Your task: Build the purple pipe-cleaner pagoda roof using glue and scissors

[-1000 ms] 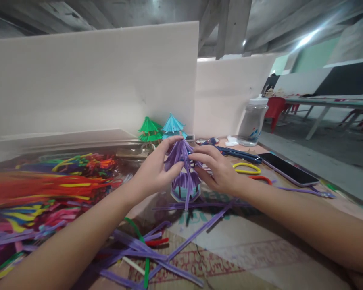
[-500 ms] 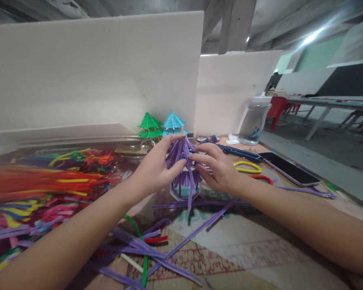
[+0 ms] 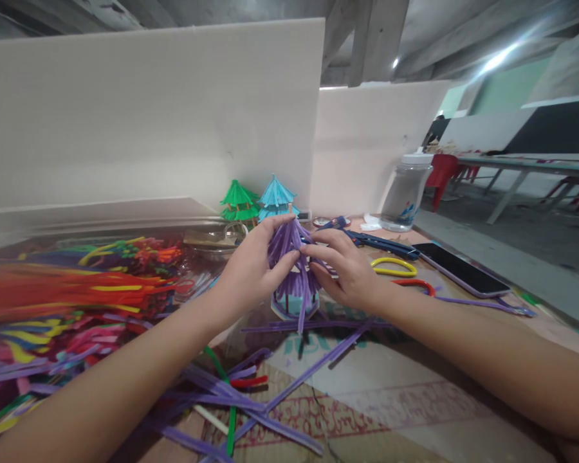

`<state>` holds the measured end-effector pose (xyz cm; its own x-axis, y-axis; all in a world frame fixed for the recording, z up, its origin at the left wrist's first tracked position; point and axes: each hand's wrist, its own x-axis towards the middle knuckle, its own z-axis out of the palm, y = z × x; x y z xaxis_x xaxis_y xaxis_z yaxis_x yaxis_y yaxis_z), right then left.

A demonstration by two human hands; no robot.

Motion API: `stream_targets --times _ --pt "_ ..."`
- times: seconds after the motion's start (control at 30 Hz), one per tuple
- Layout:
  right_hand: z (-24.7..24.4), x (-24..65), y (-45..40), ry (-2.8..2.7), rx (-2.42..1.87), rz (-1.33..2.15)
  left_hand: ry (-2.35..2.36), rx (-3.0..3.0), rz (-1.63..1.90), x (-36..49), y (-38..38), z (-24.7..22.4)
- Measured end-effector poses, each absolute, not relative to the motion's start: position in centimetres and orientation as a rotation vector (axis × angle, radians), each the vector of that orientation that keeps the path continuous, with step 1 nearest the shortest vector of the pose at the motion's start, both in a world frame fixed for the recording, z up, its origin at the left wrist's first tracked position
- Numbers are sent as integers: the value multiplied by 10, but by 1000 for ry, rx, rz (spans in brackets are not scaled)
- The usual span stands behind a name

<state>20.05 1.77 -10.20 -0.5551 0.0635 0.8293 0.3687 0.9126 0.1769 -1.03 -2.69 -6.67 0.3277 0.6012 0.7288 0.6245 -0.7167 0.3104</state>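
Note:
A small purple pavilion model (image 3: 298, 283) of fuzzy stems stands on a light blue base in the middle, its strips fanning down from a peak. My left hand (image 3: 258, 260) grips the left side of its upper roof, index finger at the peak and thumb on the front strips. From the right, my right hand (image 3: 342, 263) pinches the roof strips with bent fingers near the left thumb. One long strip hangs down the front past the base. Loose purple stems (image 3: 318, 366) lie before the model.
Green (image 3: 240, 202) and blue (image 3: 276, 196) models stand behind. Colourful stems (image 3: 77, 289) pile up at left. At right are a glue gun (image 3: 383, 243), yellow-handled (image 3: 395, 267) loops, a phone (image 3: 460, 269) and a bottle (image 3: 405, 193). White boards (image 3: 174, 122) rise behind.
Both hands keep their places on the purple model, with only slight shifts. The hanging front strip has moved a little to the left.

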Motion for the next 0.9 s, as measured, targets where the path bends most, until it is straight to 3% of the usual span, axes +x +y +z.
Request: stream_targets --times 0.9 --pt "-101 200 15 -2153 -325 -447 -1175 -2562 -1365 -10 -30 -64"
